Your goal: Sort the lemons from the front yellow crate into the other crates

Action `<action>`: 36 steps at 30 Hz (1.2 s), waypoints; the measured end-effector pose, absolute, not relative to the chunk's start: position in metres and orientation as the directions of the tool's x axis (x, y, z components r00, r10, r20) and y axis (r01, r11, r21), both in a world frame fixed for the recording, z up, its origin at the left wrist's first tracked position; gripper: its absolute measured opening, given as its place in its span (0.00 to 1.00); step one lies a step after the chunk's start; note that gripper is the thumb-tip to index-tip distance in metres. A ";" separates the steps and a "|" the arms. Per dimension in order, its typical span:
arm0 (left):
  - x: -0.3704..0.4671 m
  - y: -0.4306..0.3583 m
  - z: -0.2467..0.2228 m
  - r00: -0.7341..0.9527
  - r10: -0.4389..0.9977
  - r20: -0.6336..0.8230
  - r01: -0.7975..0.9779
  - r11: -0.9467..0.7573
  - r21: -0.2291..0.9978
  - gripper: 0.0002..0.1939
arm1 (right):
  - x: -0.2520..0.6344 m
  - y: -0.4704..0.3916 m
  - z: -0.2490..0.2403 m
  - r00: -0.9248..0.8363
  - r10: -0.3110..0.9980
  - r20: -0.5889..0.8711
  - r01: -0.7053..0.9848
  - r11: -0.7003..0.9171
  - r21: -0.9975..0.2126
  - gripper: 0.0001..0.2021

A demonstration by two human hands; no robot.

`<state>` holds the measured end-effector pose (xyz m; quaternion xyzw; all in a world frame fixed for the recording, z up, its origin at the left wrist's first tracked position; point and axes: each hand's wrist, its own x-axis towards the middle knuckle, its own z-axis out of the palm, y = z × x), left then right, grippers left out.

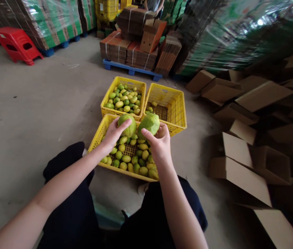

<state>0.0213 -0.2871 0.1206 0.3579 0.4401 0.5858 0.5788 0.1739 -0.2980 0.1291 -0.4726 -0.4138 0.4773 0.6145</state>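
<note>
My left hand (113,133) is wrapped round a large green lemon (127,126), thumb on top. A second, bumpy green lemon (150,123) sits in my right hand (159,140), close beside the first. Both are held above the near yellow crate (129,173), which has many green and yellow lemons (126,158) in it and part of its mesh floor showing. Behind it on the left, another yellow crate (107,110) is full of lemons. The right-hand yellow crate (179,109) holds only several, at its left side; its near corner is partly hidden.
Open cardboard boxes (247,180) are heaped on the right. Beyond the crates, a blue pallet (132,69) bears bundled flat cartons (142,57). A red stool (19,45) stands at the far left, near wrapped stacks (55,20). A person (154,5) is at the back.
</note>
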 end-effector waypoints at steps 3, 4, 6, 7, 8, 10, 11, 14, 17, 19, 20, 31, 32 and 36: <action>0.021 -0.286 0.121 -0.047 0.990 -0.132 -0.440 0.098 0.893 0.22 | 0.174 -0.297 0.129 0.223 0.974 0.039 -0.222 0.090 -0.971 0.27; 0.021 -0.286 0.122 -0.042 0.990 -0.132 -0.454 0.098 0.885 0.22 | 0.174 -0.297 0.129 0.227 0.973 0.032 -0.226 0.085 -0.970 0.27; 0.021 -0.286 0.122 -0.035 0.992 -0.122 -0.463 0.092 0.882 0.22 | 0.175 -0.296 0.128 0.233 0.972 0.020 -0.232 0.076 -0.970 0.27; 0.021 -0.286 0.122 -0.033 0.993 -0.116 -0.459 0.088 0.884 0.22 | 0.176 -0.296 0.128 0.237 0.971 0.017 -0.233 0.074 -0.970 0.27; 0.021 -0.285 0.121 -0.034 0.994 -0.107 -0.453 0.080 0.888 0.23 | 0.177 -0.296 0.128 0.240 0.971 0.017 -0.233 0.075 -0.970 0.27; 0.021 -0.285 0.120 -0.054 0.995 -0.087 -0.439 0.055 0.897 0.23 | 0.179 -0.297 0.130 0.232 0.972 0.028 -0.234 0.084 -0.969 0.27; 0.021 -0.285 0.119 -0.071 0.995 -0.077 -0.430 0.039 0.902 0.23 | 0.179 -0.298 0.132 0.218 0.975 0.041 -0.232 0.093 -0.968 0.26; 0.022 -0.284 0.118 -0.088 0.995 -0.054 -0.395 0.015 0.919 0.22 | 0.179 -0.301 0.136 0.141 0.984 0.109 -0.189 0.135 -0.973 0.25; 0.024 -0.285 0.117 -0.090 0.994 -0.058 -0.370 0.020 0.929 0.22 | 0.178 -0.302 0.136 0.146 0.980 0.136 -0.090 0.150 -0.985 0.26; 0.024 -0.284 0.118 -0.105 0.993 -0.061 -0.374 0.017 0.927 0.22 | 0.180 -0.299 0.133 0.232 0.966 0.111 -0.042 0.124 -0.991 0.27; 0.024 -0.284 0.118 -0.104 0.992 -0.065 -0.387 0.019 0.922 0.22 | 0.181 -0.296 0.131 0.279 0.956 0.091 -0.033 0.105 -0.994 0.28; 0.021 -0.279 0.124 0.131 0.969 -0.211 -0.753 0.235 0.615 0.25 | 0.185 -0.298 0.124 0.207 0.978 -0.002 -0.118 0.023 -0.993 0.27; 0.023 -0.280 0.124 0.129 0.974 -0.186 -0.749 0.218 0.626 0.26 | 0.183 -0.300 0.124 0.194 0.981 0.015 -0.100 0.035 -0.994 0.27; 0.030 -0.284 0.117 0.160 0.975 -0.157 -0.679 0.224 0.700 0.27 | 0.178 -0.303 0.124 0.200 0.977 0.072 -0.062 0.086 -0.994 0.27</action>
